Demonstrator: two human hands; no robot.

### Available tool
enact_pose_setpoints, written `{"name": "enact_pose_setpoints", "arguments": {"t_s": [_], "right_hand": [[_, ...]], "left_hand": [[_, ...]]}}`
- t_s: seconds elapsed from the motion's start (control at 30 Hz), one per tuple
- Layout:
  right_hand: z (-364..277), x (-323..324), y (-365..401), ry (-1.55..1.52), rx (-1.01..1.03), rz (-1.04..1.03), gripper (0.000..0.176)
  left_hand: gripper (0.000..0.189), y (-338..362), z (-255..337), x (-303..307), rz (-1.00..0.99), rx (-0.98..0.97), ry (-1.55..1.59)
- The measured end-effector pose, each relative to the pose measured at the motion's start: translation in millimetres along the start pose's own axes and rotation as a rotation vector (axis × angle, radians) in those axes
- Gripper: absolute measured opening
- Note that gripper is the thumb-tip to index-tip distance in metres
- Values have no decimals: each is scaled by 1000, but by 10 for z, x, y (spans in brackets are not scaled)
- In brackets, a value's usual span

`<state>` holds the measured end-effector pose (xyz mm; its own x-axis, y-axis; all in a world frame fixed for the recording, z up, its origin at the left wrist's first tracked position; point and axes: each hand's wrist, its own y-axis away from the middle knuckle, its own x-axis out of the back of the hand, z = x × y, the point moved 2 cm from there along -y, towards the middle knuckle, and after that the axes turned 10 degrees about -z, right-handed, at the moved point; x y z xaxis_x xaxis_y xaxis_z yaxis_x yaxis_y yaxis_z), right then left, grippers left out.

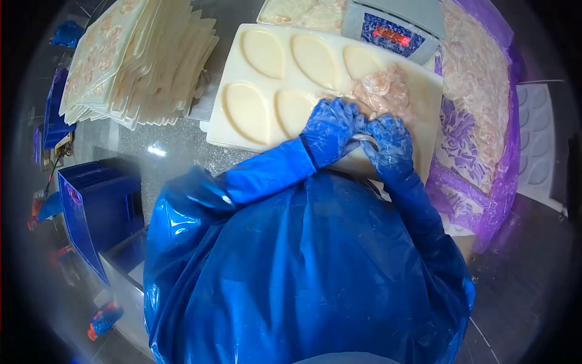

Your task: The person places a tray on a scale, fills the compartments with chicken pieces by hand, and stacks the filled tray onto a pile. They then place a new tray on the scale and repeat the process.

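Note:
A white moulded tray (227,130) with leaf-shaped hollows lies in front of me. Pale pink raw meat (385,91) is heaped over its right part. My left hand (334,128), in a blue glove, is closed at the near edge of the heap, its fingers bent. Beside it my right hand (390,144), also gloved in blue, is closed with curled fingers. A thin, pale curved piece shows between the two hands; what it is I cannot make out. The fingertips of both hands are partly hidden.
Stacked trays (142,67) with meat stand at the upper left. A scale (394,27) with a red display is behind the tray. To the right, a purple-lined container (506,121) holds more meat. A blue bin (97,206) stands lower left; people are at the far left.

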<state>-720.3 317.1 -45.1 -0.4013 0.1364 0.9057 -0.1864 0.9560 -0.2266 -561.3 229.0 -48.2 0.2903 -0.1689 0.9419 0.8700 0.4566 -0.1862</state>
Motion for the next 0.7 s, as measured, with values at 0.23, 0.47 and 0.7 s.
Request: {"name": "enact_pose_setpoints", "arguments": {"t_s": [0.23,0.47,0.7], "right_hand": [[-118,349,-385,-707,-25,6,28],[-158,8,-1308,-1230,-252,-265,26],[2,-673,-2374,-1068,-38,-32,22]], "left_hand": [[26,47,-153,417,54,-65,520],[29,254,-995,676,130,333,1483],[41,641,-2104,914,299,307,607]]}}
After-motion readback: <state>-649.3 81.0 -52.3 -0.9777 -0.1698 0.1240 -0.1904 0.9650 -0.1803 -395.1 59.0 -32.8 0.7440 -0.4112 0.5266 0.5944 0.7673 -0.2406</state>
